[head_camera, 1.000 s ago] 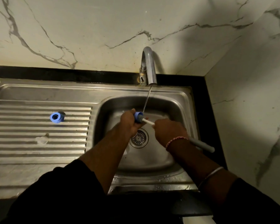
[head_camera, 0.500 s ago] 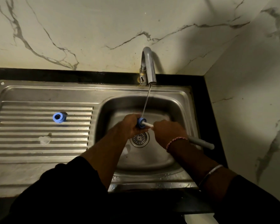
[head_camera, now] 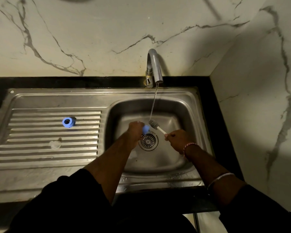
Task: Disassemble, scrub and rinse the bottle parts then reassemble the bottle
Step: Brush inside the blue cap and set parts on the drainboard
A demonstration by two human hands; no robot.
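Steel sink (head_camera: pixel 188 105), marble walls; left hand (head_camera: pixel 135 130) grips blue part (head_camera: pixel 146 129), right hand (head_camera: pixel 176 138) brush (head_camera: pixel 155 126).

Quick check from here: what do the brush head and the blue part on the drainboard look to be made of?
Brush head: likely grey silicone or rubber, matte, with stubby ribbed bristles. Blue ring on the drainboard: probably moulded plastic, smooth with a slight sheen. Dim light leaves both uncertain.

**Worktop and what lies on it**

A black worktop (head_camera: pixel 207 105) is seen across the middle of the frame, with a stainless steel sink unit (head_camera: pixel 94 96) set into it. On the ribbed draining board (head_camera: pixel 32 132), at left of centre, a blue ring-shaped bottle part (head_camera: pixel 68 122) is laid. Just below it, a small clear part (head_camera: pixel 55 144) is seen resting on the ribs.
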